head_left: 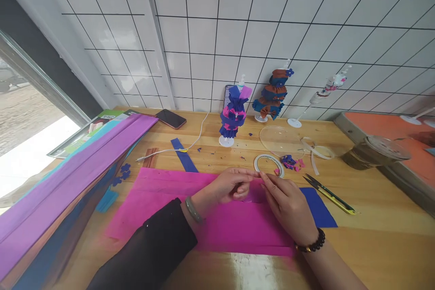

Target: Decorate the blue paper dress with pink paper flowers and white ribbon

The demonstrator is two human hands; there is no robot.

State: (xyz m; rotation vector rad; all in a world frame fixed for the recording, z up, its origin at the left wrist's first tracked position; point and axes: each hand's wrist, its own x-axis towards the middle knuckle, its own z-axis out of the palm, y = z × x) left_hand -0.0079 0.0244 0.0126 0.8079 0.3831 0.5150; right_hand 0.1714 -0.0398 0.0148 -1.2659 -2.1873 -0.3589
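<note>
My left hand [236, 184] is closed with its index finger stretched to the right, above a wide sheet of bright pink paper [244, 231]. Its fingertip meets the pinched fingertips of my right hand [287, 197]. Whatever lies between those fingertips is too small to make out. Just behind them rests a white ring of tape [257, 162]. A blue paper piece [319, 208] lies beside my right hand, and a slim black-and-yellow tool [329, 194] with two pointed arms lies further right.
Along the tiled wall stand small figures on white stands, one in blue and pink paper [233, 115], another in brown and blue [272, 95]. Long purple paper [112, 145] is stacked left. A phone [171, 119], white cable [163, 150], scraps [288, 161] and jar [370, 152] surround the sheet.
</note>
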